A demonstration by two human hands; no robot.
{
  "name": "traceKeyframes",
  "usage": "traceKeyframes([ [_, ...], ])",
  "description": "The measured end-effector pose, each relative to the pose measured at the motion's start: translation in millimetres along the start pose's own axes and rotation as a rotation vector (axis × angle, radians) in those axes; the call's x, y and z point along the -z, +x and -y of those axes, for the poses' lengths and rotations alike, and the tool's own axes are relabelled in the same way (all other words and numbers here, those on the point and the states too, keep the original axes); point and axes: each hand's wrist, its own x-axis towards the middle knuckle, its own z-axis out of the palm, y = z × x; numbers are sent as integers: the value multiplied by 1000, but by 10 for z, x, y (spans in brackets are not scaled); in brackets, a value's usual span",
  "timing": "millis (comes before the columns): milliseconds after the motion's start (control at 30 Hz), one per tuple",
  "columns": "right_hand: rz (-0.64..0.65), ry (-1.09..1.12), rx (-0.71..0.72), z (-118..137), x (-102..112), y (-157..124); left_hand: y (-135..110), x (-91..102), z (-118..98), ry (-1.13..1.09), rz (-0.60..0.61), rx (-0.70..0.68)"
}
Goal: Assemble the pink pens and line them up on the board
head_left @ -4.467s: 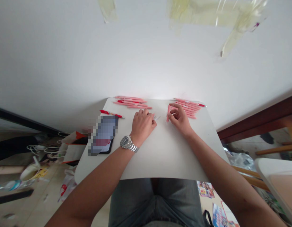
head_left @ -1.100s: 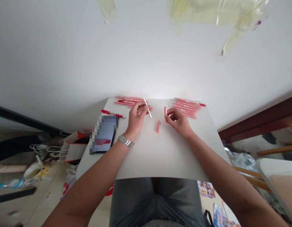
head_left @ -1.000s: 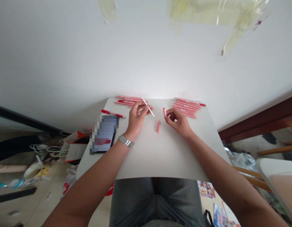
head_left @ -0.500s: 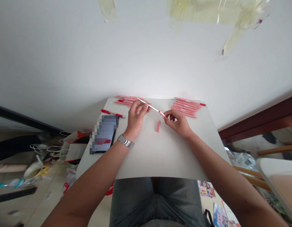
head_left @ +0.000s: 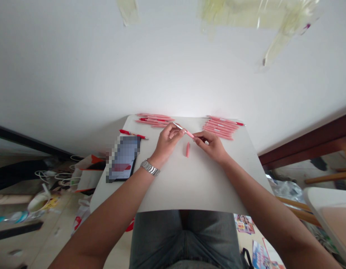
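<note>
Over the middle of the table, my left hand (head_left: 165, 144) pinches a white pen refill (head_left: 177, 126), whose free end points up and to the left. The refill's other end is inside a pink pen barrel (head_left: 190, 134), held between the fingertips of my right hand (head_left: 213, 146). A short pink pen part (head_left: 187, 150) lies on the table just below the barrel. Beyond my left hand is a bunch of pink pens (head_left: 153, 116), with red among them. Past my right hand lies a row of pink pens (head_left: 220, 127), one with a red end.
A red pen (head_left: 133, 134) lies at the left, above a tablet-like device (head_left: 124, 158) with a blurred screen. The white table (head_left: 195, 186) meets the wall (head_left: 173, 67) at its far edge. Bags (head_left: 90, 173) stand on the floor at the left.
The white refill has slid deeper into the pink barrel, so less of it shows. My left hand has moved right and closer to my right hand, which stays nearly in place.
</note>
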Motion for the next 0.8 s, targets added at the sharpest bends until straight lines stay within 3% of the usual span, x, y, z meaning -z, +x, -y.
traceKeyframes([
  [367, 111, 216, -135, 71, 20, 1, 6, 9, -21, 24, 45, 54],
  [800, 170, 299, -169, 77, 27, -22, 13, 19, 15, -110, -39, 108],
])
